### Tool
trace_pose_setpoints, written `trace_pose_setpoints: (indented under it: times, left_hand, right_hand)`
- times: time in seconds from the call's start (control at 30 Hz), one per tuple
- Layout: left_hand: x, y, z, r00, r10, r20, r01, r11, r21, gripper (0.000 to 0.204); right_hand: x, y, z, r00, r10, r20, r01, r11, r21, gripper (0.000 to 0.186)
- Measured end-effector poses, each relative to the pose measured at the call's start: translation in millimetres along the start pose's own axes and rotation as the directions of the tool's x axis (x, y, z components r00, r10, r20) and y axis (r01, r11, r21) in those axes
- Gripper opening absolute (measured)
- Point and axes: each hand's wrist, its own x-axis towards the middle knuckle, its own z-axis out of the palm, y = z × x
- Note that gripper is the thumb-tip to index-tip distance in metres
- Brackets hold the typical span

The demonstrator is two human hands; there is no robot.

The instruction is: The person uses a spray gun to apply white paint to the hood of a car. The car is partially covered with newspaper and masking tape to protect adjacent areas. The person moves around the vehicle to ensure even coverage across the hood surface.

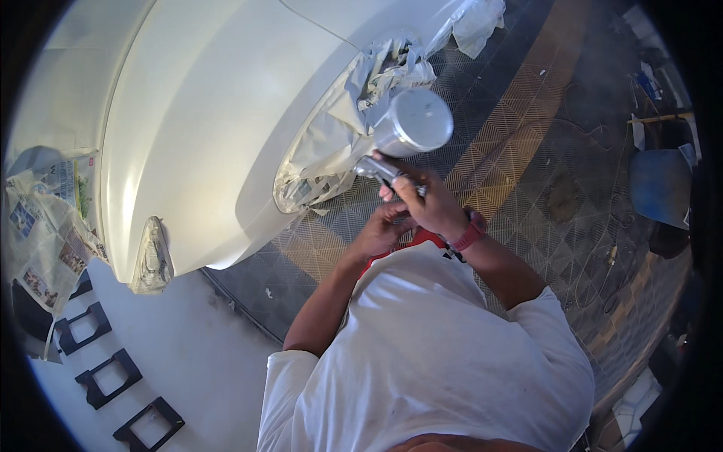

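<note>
A metal spray gun [370, 169] with a large silver paint cup [422, 120] on top is gripped in my right hand [423, 197], close in front of my waist. The fingers of that hand wrap round its handle. My left hand [385, 229] is just below and to the left, near the gun's lower end, with its fingers curled in. What those fingers hold, if anything, is hidden. Beyond the gun stands a pearly white car body [218, 113]. Paper and film masking [331, 139] covers an opening in it.
Newspaper masking [56, 218] hangs at the left, and a small covered lamp [153, 252] sits on the car's lower corner. Black frames [109, 379] line the lower left. A patterned tile floor [504, 135] carries a thin hose [580, 124]. A blue container [660, 184] stands at the right.
</note>
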Motion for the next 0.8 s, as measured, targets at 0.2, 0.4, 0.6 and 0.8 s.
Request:
trace_pose_setpoints:
  times: [0.2,0.4,0.6,0.8]
  left_hand:
    - [11,-32,5,0.980,-0.094,-0.175,0.110,0.991,0.080,0.022]
    - [99,-18,-4,0.988,0.060,-0.144,-0.050,0.996,0.076,0.018]
    - [163,-8,-8,0.997,0.069,-0.038,-0.068,0.997,0.047,0.022]
    - [140,-12,-4,0.995,0.013,-0.103,-0.010,1.000,0.025,0.019]
  right_hand:
    - [13,14,-12,0.995,0.069,0.074,-0.072,0.997,0.041,0.044]
    - [56,20,-66,0.940,0.232,-0.251,-0.247,0.969,-0.031,0.050]
    - [80,21,-97,0.829,0.033,-0.558,-0.155,0.973,-0.173,0.049]
    - [65,37,-84,0.888,-0.036,-0.458,-0.039,0.987,-0.154,0.036]
